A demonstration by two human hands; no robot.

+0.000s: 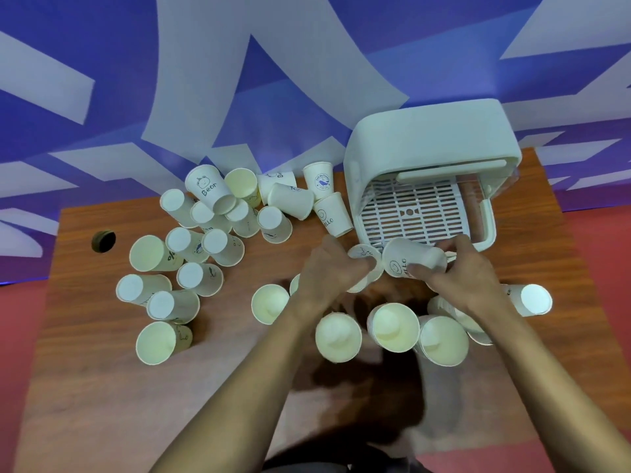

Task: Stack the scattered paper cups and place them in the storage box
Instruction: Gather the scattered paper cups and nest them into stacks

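Tabletop [102, 387]: left hand [327, 271] half-hides its cup [363, 252], right hand [464, 278] grips HELLO cup [409, 257].

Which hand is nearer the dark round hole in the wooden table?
Left. The left hand is right of the dark round hole; the right hand is farther right.

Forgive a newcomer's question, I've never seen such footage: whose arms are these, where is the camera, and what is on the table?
There is no machine: a person works with bare hands, and the one picture comes from a camera on their head, looking down. On the wooden table lie many paper cups, some upright, some upside down or tipped over, beside a white storage box, open at the front, with a slotted tray inside. The left hand grips a cup; the right hand holds a tilted HELLO cup in front of the box.
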